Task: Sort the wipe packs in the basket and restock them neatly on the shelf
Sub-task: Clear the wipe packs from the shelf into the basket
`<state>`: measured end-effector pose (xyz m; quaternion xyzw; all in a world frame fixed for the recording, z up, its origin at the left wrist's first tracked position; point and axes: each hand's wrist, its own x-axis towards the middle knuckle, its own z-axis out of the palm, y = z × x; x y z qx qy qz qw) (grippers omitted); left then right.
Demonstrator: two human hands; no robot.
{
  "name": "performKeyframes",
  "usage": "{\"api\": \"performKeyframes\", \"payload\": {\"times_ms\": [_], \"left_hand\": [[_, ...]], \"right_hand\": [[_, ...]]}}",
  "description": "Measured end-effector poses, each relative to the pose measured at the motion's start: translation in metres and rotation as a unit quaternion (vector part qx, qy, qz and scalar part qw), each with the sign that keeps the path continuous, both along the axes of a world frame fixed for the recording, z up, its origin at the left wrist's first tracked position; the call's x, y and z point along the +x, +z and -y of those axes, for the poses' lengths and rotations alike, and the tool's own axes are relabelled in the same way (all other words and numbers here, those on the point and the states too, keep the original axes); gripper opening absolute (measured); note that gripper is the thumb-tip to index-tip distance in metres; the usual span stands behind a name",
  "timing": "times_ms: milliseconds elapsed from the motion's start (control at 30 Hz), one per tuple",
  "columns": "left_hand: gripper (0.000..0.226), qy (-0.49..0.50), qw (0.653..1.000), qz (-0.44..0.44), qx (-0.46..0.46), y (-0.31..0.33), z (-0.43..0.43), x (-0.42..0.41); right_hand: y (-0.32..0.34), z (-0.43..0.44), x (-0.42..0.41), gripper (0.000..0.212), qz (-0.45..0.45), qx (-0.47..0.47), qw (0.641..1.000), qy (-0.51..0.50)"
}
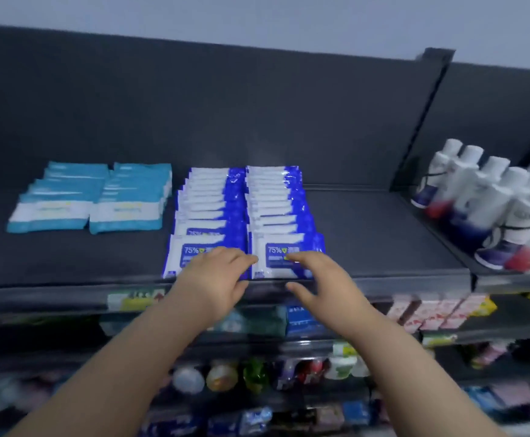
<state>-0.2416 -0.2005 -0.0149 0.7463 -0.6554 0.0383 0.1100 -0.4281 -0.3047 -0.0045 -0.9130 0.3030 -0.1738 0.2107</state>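
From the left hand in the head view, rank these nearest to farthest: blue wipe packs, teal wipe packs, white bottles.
1. blue wipe packs: at the left hand, shelf front.
2. teal wipe packs: further left on the same shelf.
3. white bottles: far right, next bay.

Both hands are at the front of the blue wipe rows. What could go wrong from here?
The front blue packs lie right at the shelf lip; a pull by the left hand or right hand might drag one off.
Each blue row overlaps like shingles, so a hard push may buckle it.
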Motion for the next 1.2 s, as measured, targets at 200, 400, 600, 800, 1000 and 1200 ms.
{"api": "performKeyframes", "payload": {"times_ms": [200,400,600,800,1000,1200], "left_hand": [[0.077,0.022,0.998,-0.004,0.051,0.015,0.025,0.097],[0.109,0.041,0.989,0.031,0.139,0.008,0.048,0.129],[0.116,0.086,0.996,0.027,0.029,0.010,0.058,0.120],[0.086,0.134,0.990,0.046,0.004,0.012,0.060,0.111],[0.067,0.173,0.984,0.032,-0.020,0.024,0.056,0.098],[0.050,0.234,0.954,-0.108,-0.151,0.034,0.045,0.092]], "right_hand": [[0.016,0.059,0.071,0.073,-0.089,-0.074,0.993,0.015],[0.020,0.080,0.098,0.100,-0.203,-0.031,0.979,0.010],[0.029,0.088,0.117,0.104,-0.263,-0.087,0.961,-0.008],[0.040,0.086,0.126,0.088,-0.220,-0.039,0.975,-0.009],[0.047,0.078,0.113,0.069,-0.143,-0.068,0.987,-0.039],[0.041,0.073,0.102,0.040,0.128,0.015,0.988,-0.091]]}}
